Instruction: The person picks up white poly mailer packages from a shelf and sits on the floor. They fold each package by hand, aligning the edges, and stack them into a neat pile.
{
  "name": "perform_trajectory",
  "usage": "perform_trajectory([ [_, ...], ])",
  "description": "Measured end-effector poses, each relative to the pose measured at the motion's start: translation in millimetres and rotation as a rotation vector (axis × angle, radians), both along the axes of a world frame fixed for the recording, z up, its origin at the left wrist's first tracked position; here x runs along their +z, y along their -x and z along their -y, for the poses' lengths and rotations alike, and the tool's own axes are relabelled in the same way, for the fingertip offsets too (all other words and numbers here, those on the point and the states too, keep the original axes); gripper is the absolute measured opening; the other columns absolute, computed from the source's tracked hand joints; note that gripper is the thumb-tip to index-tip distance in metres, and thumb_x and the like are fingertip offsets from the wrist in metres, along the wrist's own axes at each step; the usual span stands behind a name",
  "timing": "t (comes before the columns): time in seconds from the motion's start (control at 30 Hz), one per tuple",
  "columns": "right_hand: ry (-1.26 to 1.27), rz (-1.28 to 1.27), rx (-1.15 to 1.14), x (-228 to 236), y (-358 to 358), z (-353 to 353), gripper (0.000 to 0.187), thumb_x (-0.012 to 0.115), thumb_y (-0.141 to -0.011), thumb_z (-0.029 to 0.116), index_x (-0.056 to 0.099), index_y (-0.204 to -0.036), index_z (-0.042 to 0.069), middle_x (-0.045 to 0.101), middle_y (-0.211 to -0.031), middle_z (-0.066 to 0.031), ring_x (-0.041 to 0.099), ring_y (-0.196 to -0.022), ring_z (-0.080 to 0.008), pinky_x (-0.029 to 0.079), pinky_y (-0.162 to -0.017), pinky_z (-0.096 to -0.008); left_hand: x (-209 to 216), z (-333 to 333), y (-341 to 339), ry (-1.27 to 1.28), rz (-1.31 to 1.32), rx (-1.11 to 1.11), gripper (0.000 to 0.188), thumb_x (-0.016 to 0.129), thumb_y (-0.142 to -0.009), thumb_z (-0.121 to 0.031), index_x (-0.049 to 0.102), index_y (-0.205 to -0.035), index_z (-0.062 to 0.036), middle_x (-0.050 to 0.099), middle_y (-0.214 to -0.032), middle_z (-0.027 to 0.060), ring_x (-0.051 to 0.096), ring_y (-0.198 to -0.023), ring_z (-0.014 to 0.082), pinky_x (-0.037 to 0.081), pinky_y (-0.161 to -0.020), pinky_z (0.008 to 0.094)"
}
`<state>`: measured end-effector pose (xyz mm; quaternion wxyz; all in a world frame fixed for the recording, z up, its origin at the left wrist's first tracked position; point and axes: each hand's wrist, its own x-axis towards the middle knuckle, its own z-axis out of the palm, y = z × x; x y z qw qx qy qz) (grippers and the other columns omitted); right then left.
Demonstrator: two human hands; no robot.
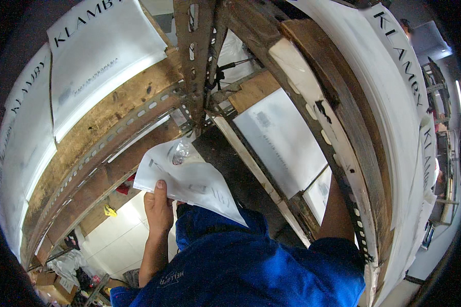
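My left hand (159,207) is closed on the lower edge of a white printed plastic bag (189,176), its thumb lying on top. The bag hangs limp and tilted in front of my blue shirt, with a shiny clear patch near its upper edge. My right forearm (338,212) goes in under the shelf board on the right, and the hand itself is hidden behind the shelf frame. Close to that forearm, a lower shelf holds flat white printed bags (279,143).
Stacks of white printed bags lie on the upper left shelf (123,92) and the upper right shelf (343,97). A slotted metal post (192,56) stands between them. At the lower left are a cardboard box (56,289), clear plastic wrap (69,266) and a tiled floor (118,245).
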<state>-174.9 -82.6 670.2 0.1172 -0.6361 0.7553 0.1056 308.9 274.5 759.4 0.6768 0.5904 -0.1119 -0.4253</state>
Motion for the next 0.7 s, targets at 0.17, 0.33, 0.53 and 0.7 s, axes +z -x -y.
perform_trajectory([
  [0.17, 0.015, -0.019, -0.013, -8, 4, 9, 0.027, 0.069, -0.083, 0.014, 0.059, -0.106, 0.004, 0.056, -0.109, -0.0084, 0.050, -0.106, -0.0205, 0.040, -0.093, -0.0346, 13, 0, -3, 0.031, -0.014, 0.010, 0.034, 0.048, -0.100, -0.029, 0.054, -0.113, 0.0023, 0.063, -0.095, 0.0097, 0.061, -0.077, 0.0167, 0.051, -0.065, 0.0310],
  [0.33, 0.063, -0.015, 0.040, -13, -20, 16, 0.031, 0.071, -0.082, 0.013, 0.058, -0.109, 0.004, 0.055, -0.115, -0.0103, 0.049, -0.113, -0.0230, 0.039, -0.097, -0.0362, 28, -3, -5, -0.024, -0.007, -0.011, 0.052, 0.053, -0.094, -0.040, 0.048, -0.122, 0.0040, 0.060, -0.106, 0.0145, 0.063, -0.086, 0.0220, 0.053, -0.070, 0.0351],
  [0.53, 0.264, 0.447, 0.443, 38, -131, -7, 0.036, 0.072, -0.081, 0.012, 0.058, -0.113, 0.004, 0.055, -0.123, -0.0127, 0.048, -0.120, -0.0261, 0.037, -0.103, -0.0382, 45, -3, -7, 0.021, -0.003, -0.023, 0.042, 0.046, -0.100, -0.033, 0.048, -0.121, 0.0030, 0.065, -0.099, 0.0181, 0.067, -0.084, 0.0277, 0.058, -0.070, 0.0383],
  [0.7, -0.244, 1.215, 1.101, 158, -283, -139, 0.041, 0.074, -0.079, 0.012, 0.058, -0.116, 0.003, 0.054, -0.129, -0.0146, 0.047, -0.126, -0.0286, 0.036, -0.107, -0.0398, 50, 4, -6, 0.146, -0.200, 0.034, 0.037, 0.049, -0.100, -0.029, 0.051, -0.116, 0.0042, 0.064, -0.101, 0.0170, 0.068, -0.088, 0.0287, 0.060, -0.078, 0.0419],
])
